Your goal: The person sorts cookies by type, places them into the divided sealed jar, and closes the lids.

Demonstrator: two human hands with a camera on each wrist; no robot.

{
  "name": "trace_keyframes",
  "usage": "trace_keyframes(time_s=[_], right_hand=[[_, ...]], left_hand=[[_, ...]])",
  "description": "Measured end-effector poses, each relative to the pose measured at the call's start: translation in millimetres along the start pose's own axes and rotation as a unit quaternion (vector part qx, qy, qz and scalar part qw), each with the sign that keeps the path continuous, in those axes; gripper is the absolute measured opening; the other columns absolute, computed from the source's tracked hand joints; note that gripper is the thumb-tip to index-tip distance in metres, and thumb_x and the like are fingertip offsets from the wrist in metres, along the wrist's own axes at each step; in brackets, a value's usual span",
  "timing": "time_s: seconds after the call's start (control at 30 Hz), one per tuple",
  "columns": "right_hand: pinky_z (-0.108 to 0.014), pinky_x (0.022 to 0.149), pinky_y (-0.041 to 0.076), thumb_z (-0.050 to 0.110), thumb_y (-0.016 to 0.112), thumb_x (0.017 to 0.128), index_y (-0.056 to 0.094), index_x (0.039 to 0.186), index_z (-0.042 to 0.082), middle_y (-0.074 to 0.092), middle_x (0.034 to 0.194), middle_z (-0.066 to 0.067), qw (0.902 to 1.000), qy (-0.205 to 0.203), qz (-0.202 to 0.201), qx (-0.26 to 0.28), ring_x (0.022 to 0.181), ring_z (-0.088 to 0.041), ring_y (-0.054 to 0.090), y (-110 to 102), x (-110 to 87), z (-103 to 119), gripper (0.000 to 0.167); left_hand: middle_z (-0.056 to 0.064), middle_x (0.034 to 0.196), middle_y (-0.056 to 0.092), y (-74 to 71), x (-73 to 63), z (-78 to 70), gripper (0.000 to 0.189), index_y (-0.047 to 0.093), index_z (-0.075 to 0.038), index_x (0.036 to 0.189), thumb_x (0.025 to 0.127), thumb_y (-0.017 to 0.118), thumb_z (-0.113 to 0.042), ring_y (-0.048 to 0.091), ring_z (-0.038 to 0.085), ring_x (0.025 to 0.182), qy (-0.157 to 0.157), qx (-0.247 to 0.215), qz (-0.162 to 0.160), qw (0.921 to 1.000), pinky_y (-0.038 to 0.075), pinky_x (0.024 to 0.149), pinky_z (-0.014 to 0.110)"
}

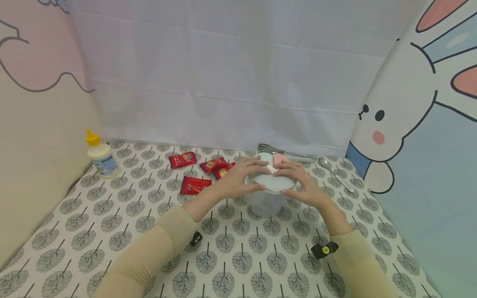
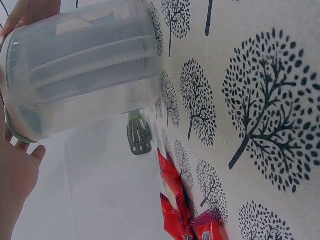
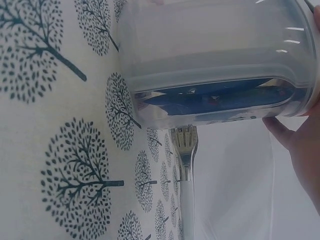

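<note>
A translucent plastic jar (image 1: 266, 205) stands upright on the table, wider than the hands' gap and topped by a round lid (image 1: 275, 183) in white, mint and pink. My left hand (image 1: 244, 176) grips the lid's left side, fingers over the top and thumb at the near edge. On the opposite side my right hand (image 1: 303, 182) holds the lid the same way. In the left wrist view the jar (image 2: 90, 70) shows its ribbed wall. Through the jar (image 3: 215, 55) in the right wrist view, a dark blue shape appears; what it is I cannot tell.
Several red snack packets (image 1: 195, 185) lie left of the jar. A glue-like bottle (image 1: 104, 159) with a yellow nozzle stands far left. Behind the jar lies a utensil with a slotted dark head (image 1: 270, 148); a metal spoon (image 1: 335, 174) lies to the right. A curtain borders the table's back.
</note>
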State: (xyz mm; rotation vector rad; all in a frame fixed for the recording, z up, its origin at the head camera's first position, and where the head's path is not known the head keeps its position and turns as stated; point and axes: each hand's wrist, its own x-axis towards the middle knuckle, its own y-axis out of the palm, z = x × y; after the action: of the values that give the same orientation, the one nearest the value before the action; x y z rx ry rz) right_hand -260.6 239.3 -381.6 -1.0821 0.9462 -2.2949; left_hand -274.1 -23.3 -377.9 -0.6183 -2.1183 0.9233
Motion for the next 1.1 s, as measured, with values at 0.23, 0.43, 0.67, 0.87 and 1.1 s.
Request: trace_keyframes(time_s=[0.23,0.43,0.67,0.87,1.1], right_hand=[[-0.062,0.108,0.021,0.049,0.057,0.088,0.059,0.125,0.020,0.048,0.141,-0.006,1.0000,-0.003,-0.005,-0.001,0.137,-0.031,0.030,2.2,-1.6,-1.7,0.047],[-0.064,0.107,0.021,0.034,0.056,0.092,0.060,0.122,0.009,0.050,0.136,-0.017,0.9996,-0.001,-0.017,0.021,0.134,-0.040,0.031,0.1,2.4,13.0,0.038],[-0.066,0.100,0.031,0.012,0.071,0.080,0.041,0.135,0.004,0.040,0.139,-0.019,0.9967,0.070,-0.015,0.040,0.131,-0.028,0.034,-2.1,1.1,26.6,0.063],[-0.066,0.104,0.025,0.017,0.074,0.080,0.017,0.142,0.008,0.042,0.140,-0.022,0.9969,0.061,-0.020,0.045,0.127,-0.040,0.041,1.1,-6.0,10.2,0.085],[-0.070,0.103,0.025,0.042,0.069,0.082,0.020,0.144,0.016,0.033,0.147,-0.020,0.9960,0.079,-0.029,0.028,0.128,-0.048,0.037,4.6,-12.0,0.9,0.084]], left_hand=[[-0.005,0.145,0.043,-1.3,0.1,0.2,0.046,0.059,-0.026,0.126,0.085,0.066,-0.044,0.031,0.021,0.137,0.007,0.020,0.002,0.9998,0.038,0.105,0.050],[-0.003,0.139,0.051,-3.4,3.3,0.4,0.039,0.063,-0.022,0.123,0.088,0.064,-0.039,0.039,0.020,0.131,0.013,0.011,-0.014,0.9997,0.038,0.105,0.050],[-0.004,0.135,0.055,-9.0,7.6,-4.2,0.032,0.064,-0.023,0.121,0.093,0.057,-0.039,0.042,0.022,0.133,-0.019,0.009,-0.015,0.9997,0.027,0.111,0.052],[-0.002,0.120,0.064,-12.2,12.7,-6.1,0.030,0.067,-0.018,0.114,0.096,0.051,-0.036,0.052,0.020,0.121,-0.037,-0.012,-0.032,0.9987,0.039,0.105,0.044],[0.001,0.110,0.066,-11.8,15.2,-1.9,0.029,0.067,-0.013,0.106,0.097,0.050,-0.035,0.059,0.015,0.104,-0.062,-0.049,-0.061,0.9950,0.049,0.093,0.037]])
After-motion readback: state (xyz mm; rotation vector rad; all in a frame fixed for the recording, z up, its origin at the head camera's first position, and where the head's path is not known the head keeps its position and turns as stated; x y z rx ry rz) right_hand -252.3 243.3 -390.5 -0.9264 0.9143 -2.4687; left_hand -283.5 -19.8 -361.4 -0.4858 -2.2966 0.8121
